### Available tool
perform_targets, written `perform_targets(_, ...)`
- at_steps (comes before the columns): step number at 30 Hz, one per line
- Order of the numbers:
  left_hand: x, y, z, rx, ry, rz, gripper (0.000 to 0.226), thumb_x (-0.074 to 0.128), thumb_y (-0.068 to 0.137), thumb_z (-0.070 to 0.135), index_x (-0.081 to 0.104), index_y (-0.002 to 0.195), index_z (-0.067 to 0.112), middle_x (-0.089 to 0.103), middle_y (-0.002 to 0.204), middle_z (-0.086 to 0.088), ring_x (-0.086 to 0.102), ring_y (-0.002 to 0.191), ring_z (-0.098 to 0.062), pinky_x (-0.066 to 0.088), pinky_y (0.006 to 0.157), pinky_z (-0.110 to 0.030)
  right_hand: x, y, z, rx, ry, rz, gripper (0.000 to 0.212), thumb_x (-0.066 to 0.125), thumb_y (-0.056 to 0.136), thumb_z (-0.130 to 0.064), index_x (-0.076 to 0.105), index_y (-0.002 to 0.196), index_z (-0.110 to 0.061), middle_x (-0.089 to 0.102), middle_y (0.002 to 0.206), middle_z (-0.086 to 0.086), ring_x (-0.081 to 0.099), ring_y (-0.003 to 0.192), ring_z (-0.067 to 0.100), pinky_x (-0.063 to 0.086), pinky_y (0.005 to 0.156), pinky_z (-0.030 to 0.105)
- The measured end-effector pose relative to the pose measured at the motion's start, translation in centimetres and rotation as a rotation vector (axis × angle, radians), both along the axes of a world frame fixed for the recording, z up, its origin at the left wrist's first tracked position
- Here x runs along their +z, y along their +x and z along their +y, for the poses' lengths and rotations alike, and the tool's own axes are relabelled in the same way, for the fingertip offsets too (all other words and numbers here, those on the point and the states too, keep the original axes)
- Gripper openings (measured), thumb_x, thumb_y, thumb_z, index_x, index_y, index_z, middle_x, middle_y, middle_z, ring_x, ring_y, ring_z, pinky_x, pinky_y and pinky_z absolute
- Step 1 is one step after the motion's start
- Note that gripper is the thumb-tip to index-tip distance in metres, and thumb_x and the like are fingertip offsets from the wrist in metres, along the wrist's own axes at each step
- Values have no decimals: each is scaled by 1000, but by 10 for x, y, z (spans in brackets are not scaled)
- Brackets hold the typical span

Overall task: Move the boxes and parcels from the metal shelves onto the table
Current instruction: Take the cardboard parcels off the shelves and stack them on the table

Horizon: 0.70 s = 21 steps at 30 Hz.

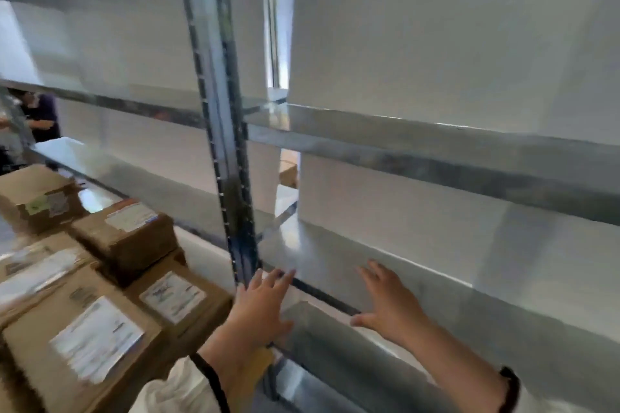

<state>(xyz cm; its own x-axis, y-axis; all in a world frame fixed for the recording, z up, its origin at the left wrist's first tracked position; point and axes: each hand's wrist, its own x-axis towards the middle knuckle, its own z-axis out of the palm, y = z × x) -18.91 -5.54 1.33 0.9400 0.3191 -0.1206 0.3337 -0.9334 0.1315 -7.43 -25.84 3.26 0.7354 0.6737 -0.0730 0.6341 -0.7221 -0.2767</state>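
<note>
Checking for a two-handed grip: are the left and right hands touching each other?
Apart. The head view shows metal shelf between the left hand and the right hand, both open.

1. Five brown cardboard boxes with white labels [33, 184] [117, 241] [174, 298] [84, 345] [43, 261] are counted.
2. One further brown box [288, 174] is seen behind the metal shelving [436, 147].
3. Two bare hands are counted: left hand [260, 305], right hand [385, 302].
4. One slotted grey metal upright [231, 178] is counted.
5. One dark-clothed person [40, 114] is noted.
</note>
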Motion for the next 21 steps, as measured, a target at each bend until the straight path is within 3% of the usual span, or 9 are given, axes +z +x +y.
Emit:
perform_targets(5, -20, 104, -123, -390, -61, 27, 96, 57, 85, 55, -10, 150, 34, 3, 161, 1, 13, 146, -28, 26, 115, -42, 0, 15, -189, -457, -29, -5, 93, 72, 76, -42, 19, 149, -19, 6, 159, 2, 17, 143, 24, 27, 114, 37)
perform_targets(10, -12, 162, -300, -757, -109, 3, 96, 58, 85, 54, -10, 150, 32, 4, 161, 0, 21, 144, -24, 26, 113, -33, 14, -18, -369, -832, -80, -12, 93, 70, 78, -46, 17, 150, -21, 5, 159, 0, 16, 143, 26, 29, 112, 40)
perform_targets(21, 14, 183, -682, -1240, -224, -30, 94, 59, 86, 51, -7, 151, 34, 0, 161, -1, 29, 141, -23, 34, 108, -34, 29, -107, -671, -1298, -102, -45, 95, 70, 76, -50, 16, 149, -23, 11, 157, 0, 20, 142, 25, 33, 110, 40)
